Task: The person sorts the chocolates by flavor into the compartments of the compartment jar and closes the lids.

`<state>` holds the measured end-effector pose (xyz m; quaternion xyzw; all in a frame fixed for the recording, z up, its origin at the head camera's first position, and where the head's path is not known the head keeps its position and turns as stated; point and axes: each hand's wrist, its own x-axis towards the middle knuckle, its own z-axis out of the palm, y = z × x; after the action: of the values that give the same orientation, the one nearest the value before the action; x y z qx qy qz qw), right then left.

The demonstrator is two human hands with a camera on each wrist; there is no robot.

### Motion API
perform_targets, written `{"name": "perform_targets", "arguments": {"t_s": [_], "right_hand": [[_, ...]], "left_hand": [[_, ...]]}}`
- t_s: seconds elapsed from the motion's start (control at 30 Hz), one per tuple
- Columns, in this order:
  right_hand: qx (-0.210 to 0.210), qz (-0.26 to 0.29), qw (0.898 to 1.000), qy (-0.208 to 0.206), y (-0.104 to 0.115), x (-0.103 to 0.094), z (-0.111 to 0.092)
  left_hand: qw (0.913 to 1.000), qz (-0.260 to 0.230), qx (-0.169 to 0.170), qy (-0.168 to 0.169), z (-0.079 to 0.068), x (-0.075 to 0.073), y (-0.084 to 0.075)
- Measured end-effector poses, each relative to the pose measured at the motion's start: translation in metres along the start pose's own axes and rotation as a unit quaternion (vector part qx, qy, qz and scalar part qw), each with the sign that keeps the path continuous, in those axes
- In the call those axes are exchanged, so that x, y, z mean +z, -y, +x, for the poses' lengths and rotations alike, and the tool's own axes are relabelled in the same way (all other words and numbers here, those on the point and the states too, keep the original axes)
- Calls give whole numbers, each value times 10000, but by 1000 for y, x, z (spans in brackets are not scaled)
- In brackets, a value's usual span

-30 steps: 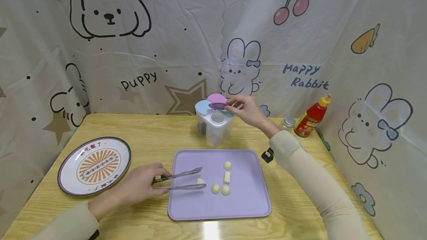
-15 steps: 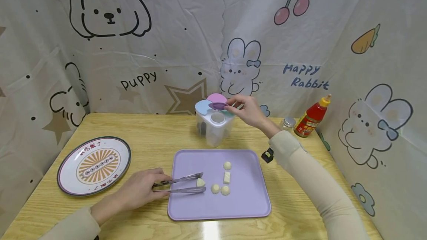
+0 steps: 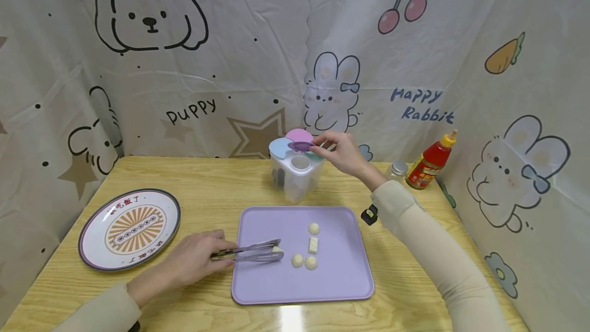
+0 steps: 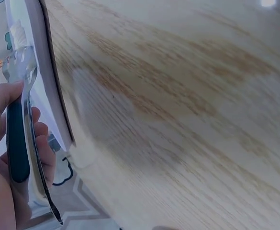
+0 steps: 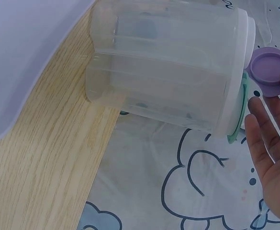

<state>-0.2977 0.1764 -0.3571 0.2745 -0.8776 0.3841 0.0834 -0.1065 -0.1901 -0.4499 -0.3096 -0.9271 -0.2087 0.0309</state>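
Note:
My left hand (image 3: 195, 257) grips metal tongs (image 3: 260, 257) with dark handles, seen close up in the left wrist view. The tongs' tips lie over the left half of the lilac tray (image 3: 341, 283), closed in around a small cream-coloured piece (image 3: 277, 249) that they partly hide. At the back of the table stands a clear container (image 3: 295, 191) with several coloured flap lids. With thumb and fingertips, my right hand (image 3: 343, 152) pinches its raised purple lid (image 5: 270, 69). Below that lid a round opening (image 3: 301, 162) shows in the white top.
Several more cream pieces lie on the tray, among them a rectangular block (image 3: 313, 245). A patterned plate (image 3: 94, 242) rests at the left. A small jar (image 3: 398, 169) and a red squeeze bottle (image 3: 430, 163) stand back right. Patterned cloth hangs behind.
The tongs have dipped slightly toward the near side, and their tips have come together around the cream piece. My right hand keeps the purple lid raised in the same place.

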Motion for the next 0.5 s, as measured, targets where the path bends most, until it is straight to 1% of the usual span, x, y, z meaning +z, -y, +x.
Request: {"name": "perform_targets", "arguments": {"t_s": [0.1,0.27,0.4,0.5], "right_hand": [[15,1,10000,1,0,0,0],[35,37,10000,4,0,0,0],[48,66,10000,-10,1,0,0],[61,51,10000,-5,2,0,0]], "left_hand": [[10000,-59,-3,7,1,-1,0],[9997,-226,-129,-3,4,-6,0],[9994,-259,-189,-100,9,-14,0],[9989,-316,-321,-141,15,-21,0]]}}
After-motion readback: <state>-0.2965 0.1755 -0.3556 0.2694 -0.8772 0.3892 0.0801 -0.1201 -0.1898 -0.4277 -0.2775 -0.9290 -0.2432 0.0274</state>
